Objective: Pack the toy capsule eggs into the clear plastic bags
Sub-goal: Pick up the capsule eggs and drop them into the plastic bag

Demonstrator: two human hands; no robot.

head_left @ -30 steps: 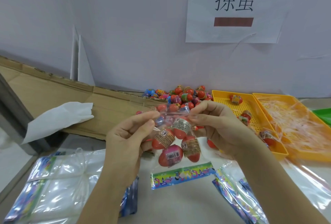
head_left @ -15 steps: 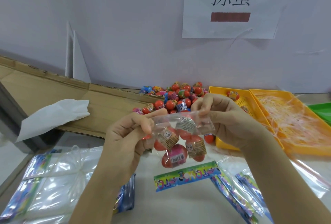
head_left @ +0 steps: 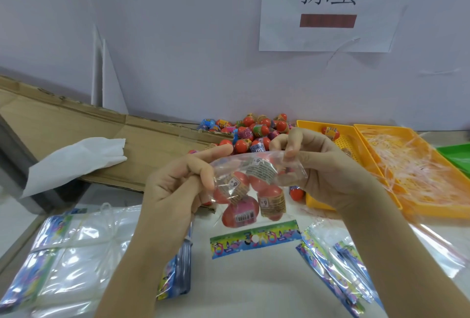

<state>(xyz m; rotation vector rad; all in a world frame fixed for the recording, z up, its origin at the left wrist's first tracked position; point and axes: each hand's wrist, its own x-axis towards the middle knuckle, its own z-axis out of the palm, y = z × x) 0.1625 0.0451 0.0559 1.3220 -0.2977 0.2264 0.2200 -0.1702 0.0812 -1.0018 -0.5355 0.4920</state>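
A clear plastic bag (head_left: 292,174) hangs above the table between my hands, its colourful printed strip at the bottom. Several red and pink capsule eggs (head_left: 240,212) with paper labels lie inside it. My left hand (head_left: 178,190) pinches the bag's top left edge between thumb and fingers. My right hand (head_left: 325,167) pinches the top right edge with curled fingers. A heap of loose capsule eggs (head_left: 251,130) lies behind the hands against the wall.
A bundle of clear bags (head_left: 71,254) lies at the front left, more bags (head_left: 330,261) at the front right. Two yellow trays (head_left: 315,203) stand on the right, one with plastic strips. A cardboard sheet (head_left: 76,124) and white cloth (head_left: 76,157) lie at the left.
Both hands have moved apart along the bag's top edge, stretching it wider. The bag with its eggs has risen slightly.
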